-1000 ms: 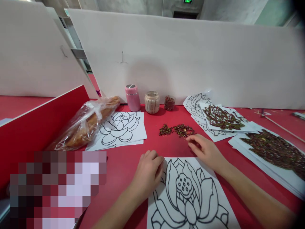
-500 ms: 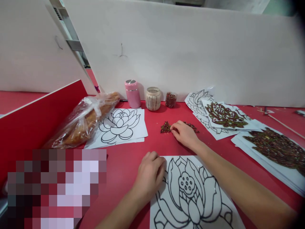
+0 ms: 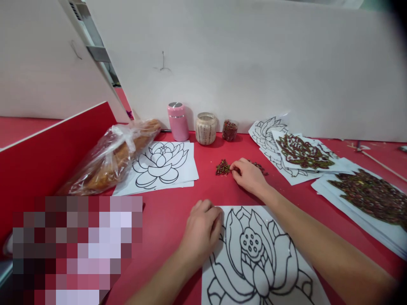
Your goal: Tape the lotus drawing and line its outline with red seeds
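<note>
Left seed pile (image 3: 222,167) has now been reached by the right hand (image 3: 249,174); picking is presumed, grip narrow, contents unclear.

Before you, a white partition (image 3: 241,72) backs your red worktop (image 3: 160,218); another white panel (image 3: 34,59) stands to your left.

The left hand (image 3: 202,228) and the right hand (image 3: 249,176) of this person are both bare, and their wrists are bare also. The left forearm (image 3: 162,277) and the right forearm (image 3: 311,241) are uncovered as far as one can see them. Both are slim and smooth in outline, and they become narrower towards the wrist. The details of the nails are too small to tell.
</note>
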The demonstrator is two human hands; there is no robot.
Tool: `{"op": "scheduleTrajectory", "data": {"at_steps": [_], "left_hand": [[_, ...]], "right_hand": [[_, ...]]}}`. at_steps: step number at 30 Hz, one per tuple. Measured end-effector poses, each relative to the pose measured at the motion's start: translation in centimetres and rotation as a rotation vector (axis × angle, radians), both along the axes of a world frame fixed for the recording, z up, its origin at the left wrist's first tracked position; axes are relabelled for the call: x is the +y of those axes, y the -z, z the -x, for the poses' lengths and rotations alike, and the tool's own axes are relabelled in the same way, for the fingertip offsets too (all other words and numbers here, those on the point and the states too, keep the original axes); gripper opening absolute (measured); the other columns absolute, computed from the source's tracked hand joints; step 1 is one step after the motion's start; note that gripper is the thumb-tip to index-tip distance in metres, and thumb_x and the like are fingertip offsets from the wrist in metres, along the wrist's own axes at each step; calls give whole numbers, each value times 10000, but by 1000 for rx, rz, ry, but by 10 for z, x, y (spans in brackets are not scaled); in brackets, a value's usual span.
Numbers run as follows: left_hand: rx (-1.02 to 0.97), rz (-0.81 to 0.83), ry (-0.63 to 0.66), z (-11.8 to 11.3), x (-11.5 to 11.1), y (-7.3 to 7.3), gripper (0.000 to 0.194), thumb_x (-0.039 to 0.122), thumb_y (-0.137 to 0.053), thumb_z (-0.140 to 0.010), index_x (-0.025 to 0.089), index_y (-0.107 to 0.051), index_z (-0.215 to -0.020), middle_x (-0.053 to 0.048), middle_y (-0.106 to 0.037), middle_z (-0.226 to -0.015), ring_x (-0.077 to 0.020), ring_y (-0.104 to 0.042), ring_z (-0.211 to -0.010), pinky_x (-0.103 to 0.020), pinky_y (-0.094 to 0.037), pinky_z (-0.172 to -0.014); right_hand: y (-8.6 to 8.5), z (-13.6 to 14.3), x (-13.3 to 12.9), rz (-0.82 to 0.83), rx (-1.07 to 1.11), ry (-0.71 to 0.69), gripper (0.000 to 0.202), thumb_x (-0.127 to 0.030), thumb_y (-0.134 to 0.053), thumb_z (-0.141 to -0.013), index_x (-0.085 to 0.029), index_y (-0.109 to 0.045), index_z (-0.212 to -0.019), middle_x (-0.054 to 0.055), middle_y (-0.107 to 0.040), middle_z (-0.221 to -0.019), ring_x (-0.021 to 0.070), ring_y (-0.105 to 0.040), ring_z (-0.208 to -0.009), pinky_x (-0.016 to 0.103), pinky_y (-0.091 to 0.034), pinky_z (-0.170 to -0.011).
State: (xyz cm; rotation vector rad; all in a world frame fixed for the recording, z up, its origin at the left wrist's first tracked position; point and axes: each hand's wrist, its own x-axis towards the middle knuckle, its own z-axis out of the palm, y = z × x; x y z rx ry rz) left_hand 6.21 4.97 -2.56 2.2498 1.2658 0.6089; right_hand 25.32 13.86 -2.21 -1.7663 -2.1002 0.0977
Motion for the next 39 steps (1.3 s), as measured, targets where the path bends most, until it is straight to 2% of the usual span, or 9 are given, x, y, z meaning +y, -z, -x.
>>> {"op": "scheduleTrajectory", "data": {"at_steps": [6,10,13,18,23,27,39], "left_hand": [[-86,8,-2,2,3,2,238,169,-357,-833,146,-594,-843,-52,-508,-751,-176,-448,-721,-296,-375,-645],[-126,12,-7,3,3,1,239,166,-356,-832,140,-593,-843,-51,-517,-747,-173,-451,-712,-294,-379,-637],[-130,0,-3,3,3,1,239,172,-358,-833,140,-595,-833,-50,-517,-735,-173,-450,-704,-295,-378,-633],[-128,-1,-4,2,3,2,236,181,-361,-833,153,-595,-835,-49,-516,-740,-175,-458,-716,-296,-383,-646],[-129,1,-9,2,3,3,234,178,-362,-832,154,-596,-832,-49,-513,-739,-175,-456,-712,-296,-380,-641],[-116,7,-13,2,2,2,239,179,-365,-831,146,-601,-817,-51,-509,-726,-176,-446,-698,-301,-374,-633],[-115,9,-18,3,1,0,254,198,-350,-847,153,-598,-825,-51,-508,-735,-175,-446,-706,-300,-377,-634]], "right_hand": [[-1,4,1,-2,23,4,146,-197,-457,-750,-202,-589,-813,30,-545,-829,142,-515,-705,239,-357,-624],[-1,-1,0,-10,51,9,178,-181,-448,-745,-199,-566,-878,26,-545,-842,132,-509,-680,237,-373,-630],[-1,-5,-2,-17,71,-4,191,-165,-438,-745,-207,-561,-886,22,-541,-857,132,-517,-713,230,-384,-646],[0,-8,-4,-11,82,-22,194,-157,-399,-770,-214,-584,-761,20,-547,-834,141,-529,-757,243,-391,-696],[0,-10,-3,-20,78,-15,225,-181,-362,-817,-217,-583,-839,25,-568,-866,150,-537,-813,249,-388,-712],[-2,-8,-3,-22,50,-17,191,-223,-405,-815,-220,-569,-913,21,-566,-895,143,-538,-784,233,-385,-656],[-5,5,1,13,-88,22,119,-253,-482,-784,-221,-596,-792,20,-548,-820,134,-518,-697,228,-314,-537]]}}
